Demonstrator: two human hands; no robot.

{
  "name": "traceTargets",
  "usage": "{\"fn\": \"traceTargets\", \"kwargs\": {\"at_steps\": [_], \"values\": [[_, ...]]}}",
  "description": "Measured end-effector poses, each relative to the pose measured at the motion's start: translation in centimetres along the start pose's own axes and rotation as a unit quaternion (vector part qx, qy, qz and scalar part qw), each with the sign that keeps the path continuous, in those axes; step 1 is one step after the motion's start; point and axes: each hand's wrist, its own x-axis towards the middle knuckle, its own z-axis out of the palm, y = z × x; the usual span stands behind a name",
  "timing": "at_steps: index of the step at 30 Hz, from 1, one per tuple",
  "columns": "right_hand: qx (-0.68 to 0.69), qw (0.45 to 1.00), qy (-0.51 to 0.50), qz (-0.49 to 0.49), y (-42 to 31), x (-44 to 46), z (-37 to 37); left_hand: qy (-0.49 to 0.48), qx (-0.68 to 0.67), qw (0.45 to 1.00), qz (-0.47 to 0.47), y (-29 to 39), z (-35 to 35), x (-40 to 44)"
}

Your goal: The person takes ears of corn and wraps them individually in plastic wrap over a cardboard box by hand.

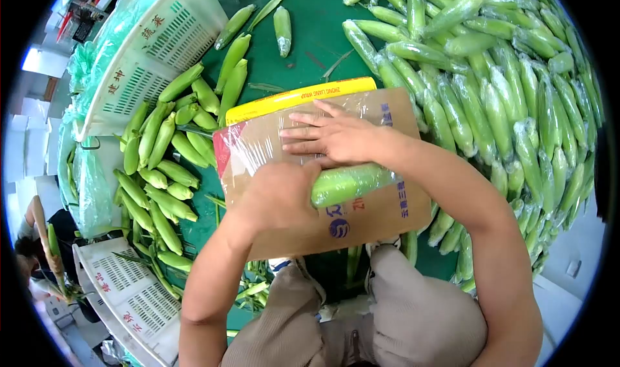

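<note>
In the head view, a green-husked ear of corn (354, 183) lies across a flat cardboard box (284, 241), with clear plastic film around it. My left hand (279, 192) is closed over the corn's left end, its fingertips mostly hidden. Just above the corn, my right hand (332, 134) rests flat with fingers stretched out on the film-covered cardboard. Shiny cling film (258, 134) spreads over the box's upper left. Along the box's far edge sits a yellow cling wrap carton (303, 99).
A big heap of film-wrapped corn (484, 102) fills the right side. Unwrapped ears (161, 141) pile at left beside a white plastic crate (145, 50). Another crate (132, 293) stands lower left. Several ears lie on the green surface (310, 28). Another person (48, 251) is at far left.
</note>
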Motion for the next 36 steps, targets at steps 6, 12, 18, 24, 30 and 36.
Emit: {"fn": "traceTargets", "kwargs": {"at_steps": [6,12,18,24,30,36], "values": [[0.009,0.999,0.046,0.004,-2.6,-1.1,2.3,-0.248,-0.09,0.965,0.014,2.5,5.8,-6.1],[0.193,0.979,-0.06,-0.01,-8.2,-3.9,-1.4,-0.336,-0.233,0.91,0.075,0.9,12.2,-12.4],[0.66,0.687,-0.262,0.155,-18.6,-9.4,-0.8,0.111,-0.429,0.896,0.013,-3.3,8.8,-16.9],[0.748,0.639,-0.01,0.18,-17.1,-3.7,-1.1,0.513,-0.775,0.368,0.032,-0.3,5.1,-10.5],[0.827,0.498,-0.217,0.147,-20.5,-4.8,-1.0,0.442,-0.737,0.481,0.172,-0.9,6.7,-11.8],[0.858,0.443,-0.026,0.261,-17.9,-5.2,-1.3,0.408,-0.682,0.605,-0.048,-7.7,12.2,-6.4]]}}
